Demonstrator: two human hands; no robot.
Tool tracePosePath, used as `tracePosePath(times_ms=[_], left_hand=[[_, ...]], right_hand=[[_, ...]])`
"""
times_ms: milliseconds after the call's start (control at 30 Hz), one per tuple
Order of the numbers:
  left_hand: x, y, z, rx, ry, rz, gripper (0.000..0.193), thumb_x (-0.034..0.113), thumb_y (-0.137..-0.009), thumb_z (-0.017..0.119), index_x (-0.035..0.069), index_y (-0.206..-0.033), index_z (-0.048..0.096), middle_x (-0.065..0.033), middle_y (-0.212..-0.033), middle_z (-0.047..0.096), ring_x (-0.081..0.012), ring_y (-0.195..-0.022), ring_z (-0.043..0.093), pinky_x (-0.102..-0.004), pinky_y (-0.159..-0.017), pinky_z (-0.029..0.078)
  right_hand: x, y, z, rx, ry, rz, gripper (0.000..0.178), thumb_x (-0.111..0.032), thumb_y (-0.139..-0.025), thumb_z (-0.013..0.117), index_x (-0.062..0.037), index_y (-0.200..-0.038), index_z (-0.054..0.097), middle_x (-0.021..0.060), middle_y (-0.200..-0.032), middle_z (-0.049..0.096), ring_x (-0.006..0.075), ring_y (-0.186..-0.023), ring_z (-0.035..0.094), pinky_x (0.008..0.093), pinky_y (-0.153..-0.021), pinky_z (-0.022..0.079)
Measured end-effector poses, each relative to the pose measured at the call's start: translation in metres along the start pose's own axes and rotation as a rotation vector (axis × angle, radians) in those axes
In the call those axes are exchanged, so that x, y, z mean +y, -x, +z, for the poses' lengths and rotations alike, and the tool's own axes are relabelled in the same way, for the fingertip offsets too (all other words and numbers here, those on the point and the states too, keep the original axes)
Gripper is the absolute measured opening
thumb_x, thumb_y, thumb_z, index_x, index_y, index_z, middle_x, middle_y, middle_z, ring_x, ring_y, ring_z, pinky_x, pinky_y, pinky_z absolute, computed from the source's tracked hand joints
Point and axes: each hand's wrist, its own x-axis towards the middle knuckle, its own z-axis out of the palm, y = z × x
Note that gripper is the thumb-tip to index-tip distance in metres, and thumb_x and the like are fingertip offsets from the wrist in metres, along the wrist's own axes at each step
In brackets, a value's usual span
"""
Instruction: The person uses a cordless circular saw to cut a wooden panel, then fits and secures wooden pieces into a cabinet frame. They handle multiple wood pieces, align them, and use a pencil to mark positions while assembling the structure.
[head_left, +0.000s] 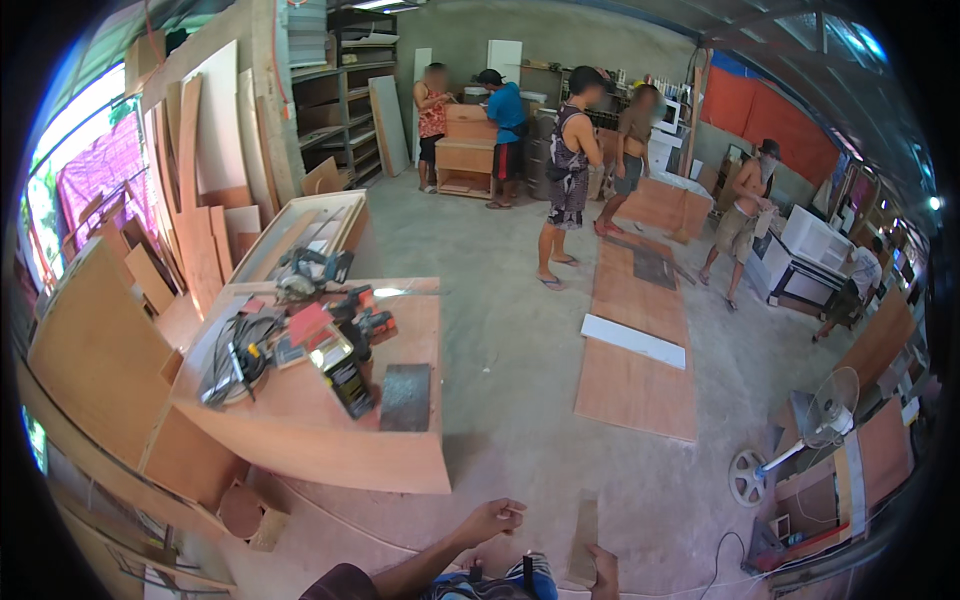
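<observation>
At the bottom of the head view, my right hand point(604, 572) is closed on the lower end of a thin, flat wooden strip point(583, 530), which points upward and away from me. My left hand point(490, 523) hovers in front of my body to the left of the strip, apart from it. Its fingers are curled in with the tips together; whatever they may pinch is too small to make out. Nearest to this hand is the corner of a low plywood cabinet point(330, 455).
On the cabinet lie a circular saw point(300, 275), a cordless drill point(370, 322), a metal can point(343, 375), a dark flat plate point(405, 398) and coiled cables point(240, 350). Plywood sheets point(640, 395) lie on the floor ahead. A fan point(835, 410) stands right. Several people work farther back.
</observation>
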Motion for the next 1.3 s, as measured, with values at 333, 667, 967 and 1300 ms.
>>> tracePosePath(times_ms=[333,667,967,1300], left_hand=[[0.056,-0.331,-0.044,-0.072,0.122,-0.289,0.045,0.019,-0.1,0.077,-0.003,-0.137,0.064,-0.0064,-0.112,0.071,-0.0147,-0.099,0.07,-0.0271,-0.085,0.057],[0.166,-0.506,-0.15,0.483,0.508,-0.225,0.047,0.017,-0.1,0.075,-0.008,-0.138,0.06,-0.0133,-0.117,0.074,-0.0215,-0.108,0.072,-0.0326,-0.093,0.057],[0.238,-0.744,-0.343,0.639,0.499,-0.197,0.042,0.018,-0.1,0.075,-0.007,-0.132,0.064,-0.0135,-0.114,0.075,-0.0228,-0.102,0.074,-0.0339,-0.085,0.06],[0.416,-0.978,-0.55,0.489,0.262,-0.039,0.048,0.029,-0.103,0.074,-0.004,-0.137,0.063,-0.0136,-0.122,0.073,-0.0217,-0.111,0.072,-0.0341,-0.095,0.058]], right_hand=[[-0.219,-0.253,0.117,-0.112,-0.042,0.124,0.031,-0.018,-0.095,0.068,0.0051,-0.116,0.07,0.0162,-0.099,0.075,0.0307,-0.082,0.076,0.0448,-0.071,0.063],[-0.442,-0.508,0.362,-0.554,0.733,-0.251,0.031,-0.019,-0.093,0.071,0.0048,-0.113,0.071,0.0141,-0.099,0.072,0.0232,-0.083,0.071,0.0379,-0.069,0.058],[-0.527,-0.709,0.618,-0.793,0.495,0.151,0.037,-0.019,-0.096,0.064,0.0125,-0.114,0.074,0.0177,-0.098,0.079,0.0232,-0.083,0.075,0.0337,-0.077,0.059],[-0.619,-0.87,0.843,-0.591,0.745,-0.03,0.031,-0.015,-0.096,0.068,0.0106,-0.113,0.07,0.0191,-0.103,0.078,0.0266,-0.093,0.077,0.0355,-0.081,0.061]])
